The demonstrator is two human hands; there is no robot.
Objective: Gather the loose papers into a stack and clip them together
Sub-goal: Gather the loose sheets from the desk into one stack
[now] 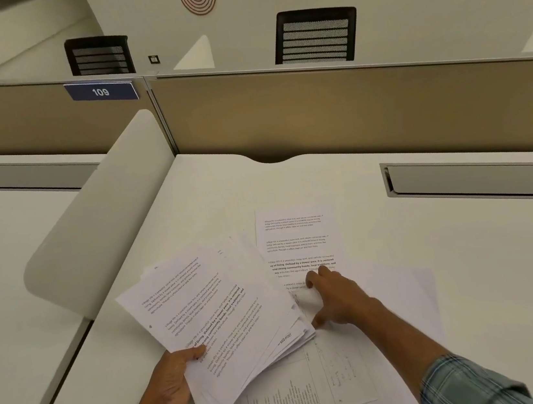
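Papers lay nearest on the white desk (450,245): a table-printed sheet (284,399) at the near edge, with a blank sheet (410,301) partly under it and reaching off to the right. A plaid sleeve (468,382) covered the right forearm at the near right corner. The left hand (171,380) gripped the lower left corner of a fanned stack of papers (212,317), thumb on the top page and fingers curled beneath, so that the stack was tilted to the left and overlapped the table-printed sheet. Just beyond it the right hand (335,298) was spread wide, palm down, its fingertips resting on a printed page (297,238) that lay flat on the desk, while the thumb sat apart near the stack's right edge; the paper between finger and thumb looked slightly buckled. To the left a white curved divider (102,230) stood between this desk and the next. Farther right, a grey cable flap (479,179) was set into the desktop. Behind ran a beige partition (347,106) bearing a blue sign (101,92) that read 109. Past the partition stood two black mesh chairs (99,56) (316,37) against a pale wall.
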